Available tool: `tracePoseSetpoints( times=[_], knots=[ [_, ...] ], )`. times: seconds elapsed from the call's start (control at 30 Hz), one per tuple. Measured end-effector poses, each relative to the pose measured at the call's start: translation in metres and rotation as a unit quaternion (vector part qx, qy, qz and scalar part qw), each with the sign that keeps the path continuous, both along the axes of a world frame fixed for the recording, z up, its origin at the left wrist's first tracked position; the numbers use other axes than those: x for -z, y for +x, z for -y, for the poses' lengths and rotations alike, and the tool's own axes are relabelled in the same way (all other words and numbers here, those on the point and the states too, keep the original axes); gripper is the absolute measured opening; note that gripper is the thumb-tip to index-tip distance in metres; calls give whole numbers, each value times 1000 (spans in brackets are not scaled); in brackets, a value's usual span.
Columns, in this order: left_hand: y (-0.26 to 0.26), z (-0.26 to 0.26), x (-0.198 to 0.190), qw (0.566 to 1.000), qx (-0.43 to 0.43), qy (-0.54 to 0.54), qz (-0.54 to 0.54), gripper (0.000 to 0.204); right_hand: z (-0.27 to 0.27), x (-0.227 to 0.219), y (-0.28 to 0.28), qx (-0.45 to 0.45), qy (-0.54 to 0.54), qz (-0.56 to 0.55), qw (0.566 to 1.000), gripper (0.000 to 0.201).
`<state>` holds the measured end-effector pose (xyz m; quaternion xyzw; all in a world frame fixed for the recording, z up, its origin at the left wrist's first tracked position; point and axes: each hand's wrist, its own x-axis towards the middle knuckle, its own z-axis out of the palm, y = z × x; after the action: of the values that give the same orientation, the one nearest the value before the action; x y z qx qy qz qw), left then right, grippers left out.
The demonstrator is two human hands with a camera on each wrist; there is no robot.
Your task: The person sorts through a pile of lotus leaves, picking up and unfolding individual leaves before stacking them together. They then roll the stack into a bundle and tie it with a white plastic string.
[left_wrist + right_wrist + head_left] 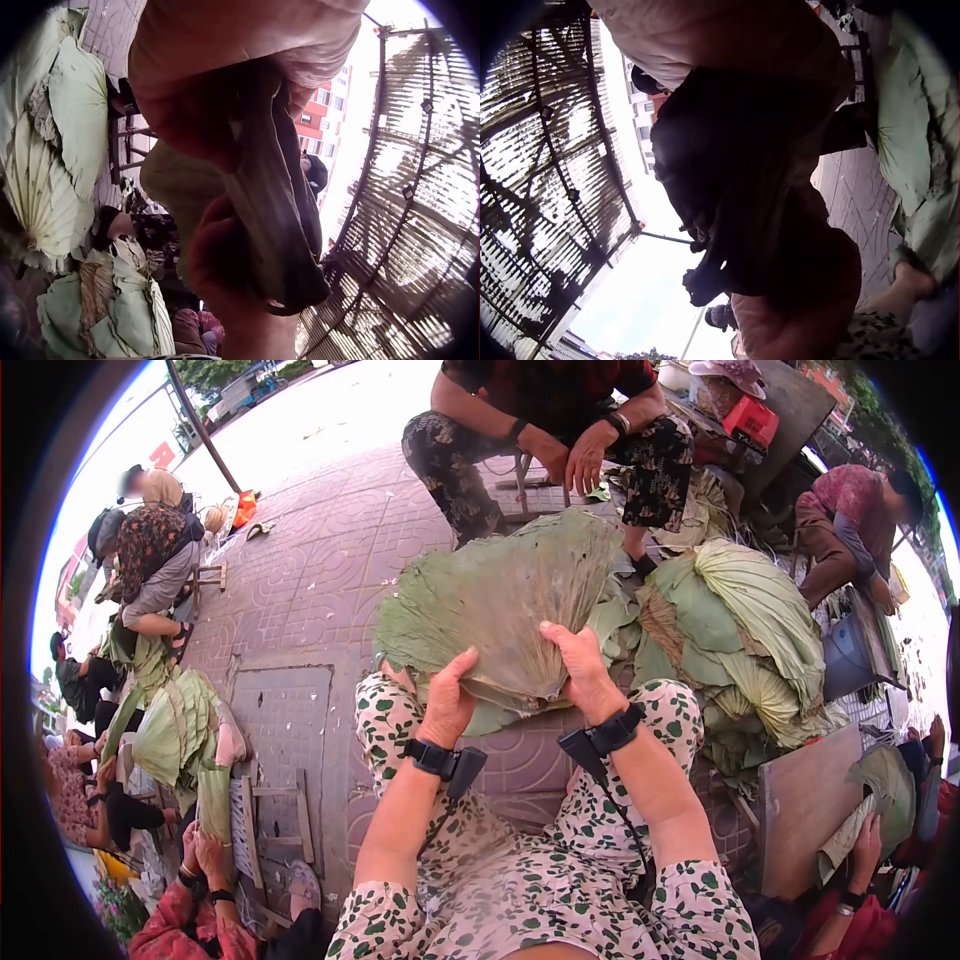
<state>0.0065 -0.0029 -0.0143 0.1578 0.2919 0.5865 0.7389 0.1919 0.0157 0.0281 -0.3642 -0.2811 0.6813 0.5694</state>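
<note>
A large dried lotus leaf (500,590), green at the rim and brown toward its middle, spreads out in front of the person's knees in the head view. At its near edge on the left, the left hand (448,705) grips it with the thumb on top. Across from that, the right hand (585,675) pinches the near right part, thumb also on top. The fingers beneath are hidden by the leaf. In the left wrist view, folded brown leaf edges (274,202) run between the hands; the right wrist view shows the leaf (720,150) mostly in dark shadow.
A pile of lotus leaves (745,620) lies by the right knee. Someone in patterned trousers (655,470) sits opposite, close beyond the leaf. Right of the pile are a blue bucket (848,660) and a board (810,800). A wooden stool (300,815) stands at left, near other people handling leaves.
</note>
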Motion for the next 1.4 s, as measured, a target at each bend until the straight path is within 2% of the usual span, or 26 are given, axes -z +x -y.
tracePoseSetpoints(
  times=[0.2,0.27,0.57,0.67,0.83,1.03,1.4],
  knots=[
    [2,2,1,999,0,36,-36,31,0,0,0,14,-2,9,1000,32],
    [0,3,1,999,27,19,-36,45,1,-3,0,16,-7,14,1000,32],
    [10,11,-17,991,76,40,-107,57,0,3,-2,22,7,36,999,31],
    [10,12,-17,991,76,36,-107,57,0,1,-3,11,-4,45,999,35],
    [7,10,-12,994,55,14,-97,55,-2,10,-6,-53,55,92,993,42],
    [5,6,-4,996,33,24,-82,53,2,4,-6,-69,51,72,994,44],
    [12,10,-15,991,66,48,-105,50,2,-2,-4,-38,25,8,999,37]
  ],
)
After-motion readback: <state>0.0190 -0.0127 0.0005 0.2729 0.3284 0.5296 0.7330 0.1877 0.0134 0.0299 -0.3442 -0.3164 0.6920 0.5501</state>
